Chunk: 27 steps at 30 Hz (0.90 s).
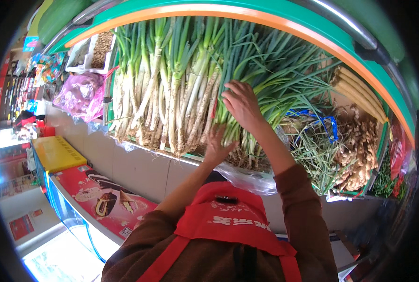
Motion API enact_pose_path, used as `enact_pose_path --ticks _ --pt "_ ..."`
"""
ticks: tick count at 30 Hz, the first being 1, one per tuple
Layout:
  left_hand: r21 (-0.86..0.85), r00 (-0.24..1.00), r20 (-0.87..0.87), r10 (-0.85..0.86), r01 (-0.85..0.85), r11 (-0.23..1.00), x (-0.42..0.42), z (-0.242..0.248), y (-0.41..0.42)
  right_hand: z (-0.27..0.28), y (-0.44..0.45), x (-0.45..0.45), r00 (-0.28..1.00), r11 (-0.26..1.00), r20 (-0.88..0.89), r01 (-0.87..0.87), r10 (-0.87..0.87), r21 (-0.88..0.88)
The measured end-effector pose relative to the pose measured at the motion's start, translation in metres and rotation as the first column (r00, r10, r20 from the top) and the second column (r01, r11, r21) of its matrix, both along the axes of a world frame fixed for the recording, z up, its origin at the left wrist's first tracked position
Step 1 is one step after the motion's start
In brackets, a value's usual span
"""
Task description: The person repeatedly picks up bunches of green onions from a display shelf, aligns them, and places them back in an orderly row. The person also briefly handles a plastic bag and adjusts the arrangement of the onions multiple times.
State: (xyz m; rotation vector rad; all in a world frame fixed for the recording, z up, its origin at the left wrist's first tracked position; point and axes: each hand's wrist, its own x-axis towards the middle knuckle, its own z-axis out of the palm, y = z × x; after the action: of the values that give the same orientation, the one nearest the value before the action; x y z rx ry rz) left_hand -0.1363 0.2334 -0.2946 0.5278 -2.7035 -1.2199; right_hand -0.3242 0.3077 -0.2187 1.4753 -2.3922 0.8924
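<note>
Leeks or large green onions (174, 84) with white stalks and soily roots stand in a row at the left of a green-edged bin. To their right is a pile of thinner green onions (283, 84). My left hand (218, 144) rests at the lower stalks where the two kinds meet, its fingers apart. Higher up, my right hand (242, 104) lies over the thinner onions with bent fingers; whether it grips any stalk is unclear. A narrow red strip (214, 108) shows between the two kinds, beside my right hand.
Ginger (357, 158), loose green stems (315, 155), blue strapping (331, 127) and long tan roots (359, 91) lie at the right. White trays (89, 53) and a pink plastic bag (81, 93) are at the left. A red-topped freezer (107, 201) stands lower left. Clear plastic film (248, 179) hangs over the bin's front edge.
</note>
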Motion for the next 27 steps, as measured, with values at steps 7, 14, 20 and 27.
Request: enact_pose_path --ticks 7,14,20,27 --pt "0.013 0.996 -0.012 -0.091 0.091 0.996 0.006 0.004 0.004 -0.039 -0.041 -0.051 0.977 0.861 -0.205 0.048 0.066 0.506" --pt "0.099 1.0 -0.015 -0.026 0.027 0.995 0.017 -0.032 0.003 -0.055 -0.001 -0.031 0.927 0.838 -0.112 0.372 -0.358 0.399" --pt "0.41 0.988 0.124 -0.092 0.034 0.912 0.004 -0.032 -0.011 -0.033 0.057 0.03 0.932 0.939 0.128 0.344 -0.338 -0.026" --pt "-0.174 0.99 -0.075 -0.117 0.102 0.979 -0.019 0.016 0.021 -0.033 0.234 0.096 0.66 0.545 0.057 0.565 -0.749 0.619"
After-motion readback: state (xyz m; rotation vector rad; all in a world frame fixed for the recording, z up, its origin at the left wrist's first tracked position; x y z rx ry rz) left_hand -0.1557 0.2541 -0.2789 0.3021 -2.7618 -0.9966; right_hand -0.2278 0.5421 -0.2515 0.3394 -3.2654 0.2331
